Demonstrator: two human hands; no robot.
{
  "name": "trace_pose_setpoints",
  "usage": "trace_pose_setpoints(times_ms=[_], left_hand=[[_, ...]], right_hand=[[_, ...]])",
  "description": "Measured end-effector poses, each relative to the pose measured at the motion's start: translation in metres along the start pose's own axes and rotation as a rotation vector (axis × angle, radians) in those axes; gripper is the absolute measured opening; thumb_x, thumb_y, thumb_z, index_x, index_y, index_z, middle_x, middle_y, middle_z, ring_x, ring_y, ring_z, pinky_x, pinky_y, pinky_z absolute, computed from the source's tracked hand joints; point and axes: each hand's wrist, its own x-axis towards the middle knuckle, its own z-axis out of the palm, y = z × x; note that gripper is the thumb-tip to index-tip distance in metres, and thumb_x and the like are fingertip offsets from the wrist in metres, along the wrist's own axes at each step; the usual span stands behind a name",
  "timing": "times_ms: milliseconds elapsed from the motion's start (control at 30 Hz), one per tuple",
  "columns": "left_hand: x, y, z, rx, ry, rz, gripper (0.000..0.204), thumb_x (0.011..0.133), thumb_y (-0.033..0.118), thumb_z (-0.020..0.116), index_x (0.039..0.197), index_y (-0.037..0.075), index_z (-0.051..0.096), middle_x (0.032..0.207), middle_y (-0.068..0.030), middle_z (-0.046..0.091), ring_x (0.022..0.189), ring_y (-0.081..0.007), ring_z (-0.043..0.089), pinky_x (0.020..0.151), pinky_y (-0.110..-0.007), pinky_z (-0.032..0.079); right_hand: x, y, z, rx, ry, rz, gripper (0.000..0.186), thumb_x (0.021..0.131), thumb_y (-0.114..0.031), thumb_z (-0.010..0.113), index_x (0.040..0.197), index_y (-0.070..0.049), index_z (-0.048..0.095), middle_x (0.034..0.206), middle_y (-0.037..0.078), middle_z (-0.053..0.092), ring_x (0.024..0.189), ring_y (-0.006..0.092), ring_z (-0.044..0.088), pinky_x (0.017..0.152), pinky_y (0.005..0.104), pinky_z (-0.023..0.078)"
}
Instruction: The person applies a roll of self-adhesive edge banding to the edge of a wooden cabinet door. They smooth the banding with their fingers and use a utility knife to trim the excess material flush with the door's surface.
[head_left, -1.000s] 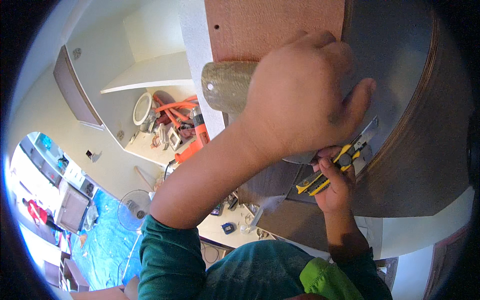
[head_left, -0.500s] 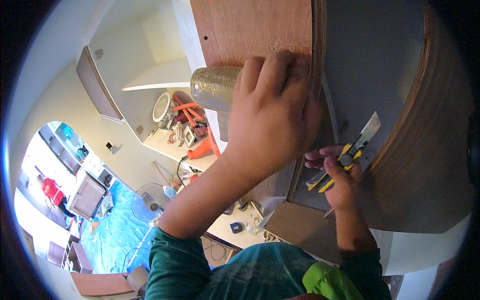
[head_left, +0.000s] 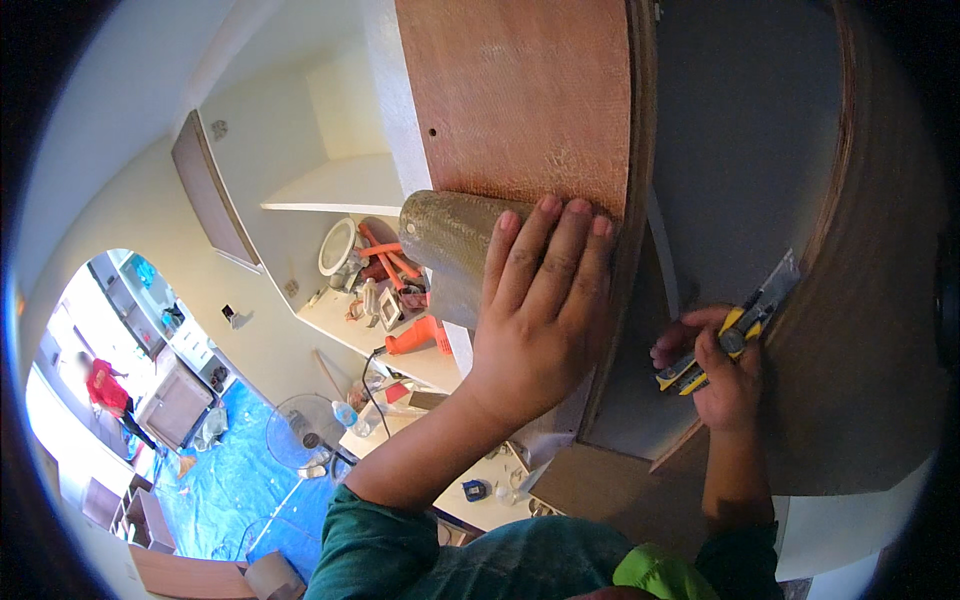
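Note:
My left hand (head_left: 540, 310) lies flat, fingers together, on a roll of brownish patterned film (head_left: 450, 235), pressing it against a reddish-brown wooden panel (head_left: 520, 100). My right hand (head_left: 725, 375) grips a yellow and black utility knife (head_left: 735, 325). Its blade is extended and points up-right toward the curved wooden edge (head_left: 830, 250). A grey surface (head_left: 740, 150) lies between the panel and that edge.
A white shelf (head_left: 340, 190) and a counter with orange power tools (head_left: 415, 335) and clutter sit to the left. Lower left, a floor fan (head_left: 300, 430) stands on blue tarpaulin (head_left: 230, 480). A person in red (head_left: 105, 385) stands far off.
My left hand has slid from the grey surface back onto the film roll and flattened there. The view has shifted, showing more of the wooden panel. The knife hand stays near the curved edge.

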Motion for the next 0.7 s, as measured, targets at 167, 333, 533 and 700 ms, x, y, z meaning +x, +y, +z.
trace_pose_setpoints(times_ms=[167, 333, 533, 700], left_hand=[[-0.011, -0.005, 0.008, 0.001, 0.048, 0.036, 0.053, 0.085, 0.008, 0.069, 0.137, 0.003, 0.06, 0.144, -0.017, 0.057, 0.138, -0.0359, 0.051, 0.117, -0.052, 0.033], [-0.008, -0.011, 0.012, -0.028, 0.098, 0.067, 0.05, 0.085, 0.01, 0.071, 0.134, 0.002, 0.062, 0.142, -0.0171, 0.059, 0.136, -0.0365, 0.052, 0.117, -0.052, 0.033], [0.003, -0.01, -0.003, -0.1, 0.106, 0.053, 0.048, 0.083, 0.015, 0.075, 0.129, 0.003, 0.065, 0.139, -0.0179, 0.06, 0.132, -0.0376, 0.055, 0.113, -0.053, 0.037], [0.003, -0.004, -0.013, -0.128, 0.11, 0.015, 0.05, 0.079, 0.009, 0.072, 0.128, 0.004, 0.066, 0.136, -0.0185, 0.062, 0.13, -0.0389, 0.055, 0.112, -0.054, 0.038]], right_hand=[[0.002, -0.003, 0.004, -0.021, 0.019, -0.045, 0.036, 0.102, -0.029, 0.062, 0.122, -0.001, 0.056, 0.094, 0.016, 0.069, 0.081, 0.0241, 0.069, 0.074, 0.0403, 0.059], [0.003, -0.006, 0.008, 0.038, 0.011, 0.012, 0.038, 0.101, -0.031, 0.061, 0.123, -0.001, 0.052, 0.082, 0.01, 0.06, 0.066, 0.0207, 0.064, 0.066, 0.0375, 0.058], [-0.007, -0.018, 0.005, 0.136, -0.03, 0.05, 0.041, 0.09, -0.026, 0.064, 0.122, -0.003, 0.05, 0.081, 0.01, 0.057, 0.063, 0.0206, 0.064, 0.061, 0.0387, 0.06], [-0.011, -0.044, 0.004, 0.014, -0.044, 0.02, 0.04, 0.093, -0.022, 0.061, 0.127, -0.003, 0.05, 0.085, 0.01, 0.059, 0.071, 0.0195, 0.066, 0.064, 0.0405, 0.062]])
